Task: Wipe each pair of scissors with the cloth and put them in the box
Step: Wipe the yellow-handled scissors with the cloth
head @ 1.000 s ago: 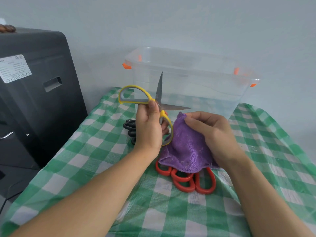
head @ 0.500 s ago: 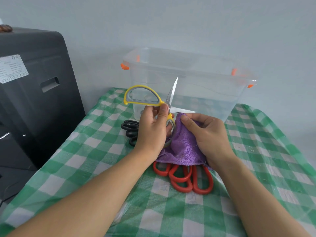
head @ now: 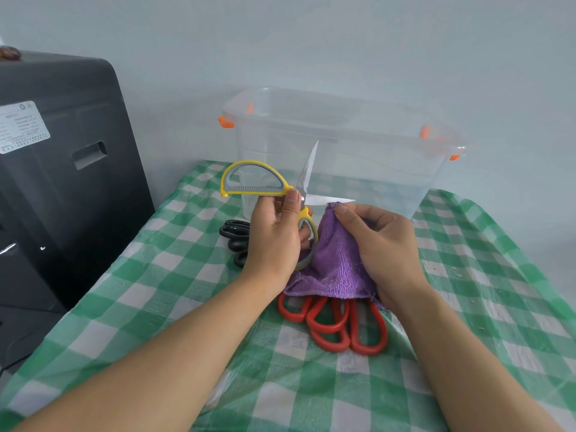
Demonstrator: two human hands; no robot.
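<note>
the clear plastic box (head: 339, 157), the landmark here, stands at the back of the worktop (head: 162, 275), open-topped and apparently bare inside. in front of it the purple cloth (head: 335, 263) hangs soft and limp from the right hand (head: 383, 244), whose grip pinches it against the lower blade. just left of that, the left hand (head: 274, 238) grips the yellow scissors (head: 280, 194) by the lower handle loop near the pivot, blades spread open before the box wall. they look stiff, light and sharp-edged, so handles are the safe hold. nearer than the box lie red scissors (head: 339, 325), partly under the cloth, and black scissors (head: 235, 240) to their left.
</note>
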